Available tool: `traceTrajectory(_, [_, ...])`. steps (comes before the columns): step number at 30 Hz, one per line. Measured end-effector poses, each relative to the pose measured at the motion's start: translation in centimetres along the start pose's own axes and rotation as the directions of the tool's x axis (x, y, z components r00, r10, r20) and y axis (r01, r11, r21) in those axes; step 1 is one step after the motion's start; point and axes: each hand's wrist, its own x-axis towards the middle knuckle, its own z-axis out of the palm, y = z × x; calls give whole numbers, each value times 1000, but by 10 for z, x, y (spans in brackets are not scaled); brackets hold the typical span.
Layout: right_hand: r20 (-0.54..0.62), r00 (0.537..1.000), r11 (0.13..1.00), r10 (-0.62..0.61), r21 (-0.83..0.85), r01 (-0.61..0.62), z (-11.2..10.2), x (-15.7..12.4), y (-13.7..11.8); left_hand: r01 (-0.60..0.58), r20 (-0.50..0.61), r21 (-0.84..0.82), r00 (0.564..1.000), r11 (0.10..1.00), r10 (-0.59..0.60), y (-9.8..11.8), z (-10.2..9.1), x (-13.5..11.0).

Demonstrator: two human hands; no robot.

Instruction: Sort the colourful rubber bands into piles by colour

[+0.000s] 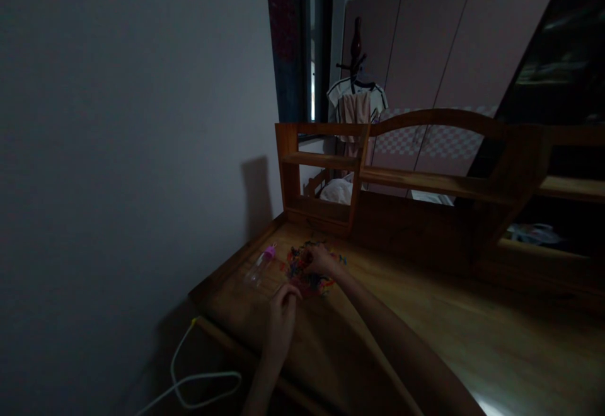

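A pile of small, colourful pieces (pixel 295 271) lies on the wooden desk; their kind is too dark and small to make out. Over the pile is my right hand (pixel 320 260), its thumb and fingers curved together among the pieces. Nearer to me, at the pile's front edge, my left hand (pixel 284 296) has its fingers curled in a pinch. Whatever either hand may hold does not show. Left of the pile, a clear plastic bottle (pixel 256 272) with a pink cap (pixel 270 251) lies on the desk.
The wooden desk (pixel 425 302) stretches to the right, with a wooden shelf unit (pixel 430 183) along its back. A pale wall (pixel 142 120) borders the left side. A white cable (pixel 208 375) hangs off the desk's front left corner. Clothes (pixel 357 104) hang on a stand behind.
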Motion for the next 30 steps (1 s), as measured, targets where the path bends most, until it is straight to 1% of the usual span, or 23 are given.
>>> traceTrajectory(2, [-4, 1000, 1000, -21, 12, 21, -5, -1, 0, 95, 12, -167, 996, 981, -94, -6, -1, -6])
traceTrajectory(3, [-13, 1000, 999, -26, 18, 26, -9, -2, 1, 154, 37, -270, 988, 950, -150, -10, -1, -9])
traceTrajectory(5, [-45, 998, 999, -33, 30, 34, -18, -2, 2, 248, 91, -450, 968, 858, -232, -19, 0, -14])
traceTrajectory(7, [-87, 995, 998, -40, 40, 43, -29, -2, 4, 294, 127, -539, 955, 789, -269, -25, 3, -17])
traceTrajectory(10, [-133, 990, 997, -49, 44, 56, -43, 0, 6, 294, 136, -545, 955, 785, -263, -27, 6, -18])
traceTrajectory(12, [-130, 990, 997, -59, 41, 65, -47, 1, 5, 292, 128, -538, 955, 791, -266, -27, 6, -18])
traceTrajectory(14, [-108, 991, 996, -78, 35, 82, -47, 2, 3, 290, 116, -536, 956, 793, -271, -27, 7, -17])
traceTrajectory(17, [-66, 991, 993, -118, 21, 119, -41, 0, -2, 275, 118, -533, 961, 800, -252, -26, 7, -16])
traceTrajectory(22, [-16, 988, 988, -152, -13, 152, -22, -6, -9, 239, 109, -504, 971, 830, -213, -19, 8, -16])
traceTrajectory(26, [13, 991, 990, -132, -56, 132, -8, -12, -15, 228, 100, -466, 973, 855, -206, -14, 8, -16])
traceTrajectory(30, [-25, 996, 994, -84, -76, 81, -2, -11, -20, 227, 108, -453, 974, 862, -200, -15, 8, -16])
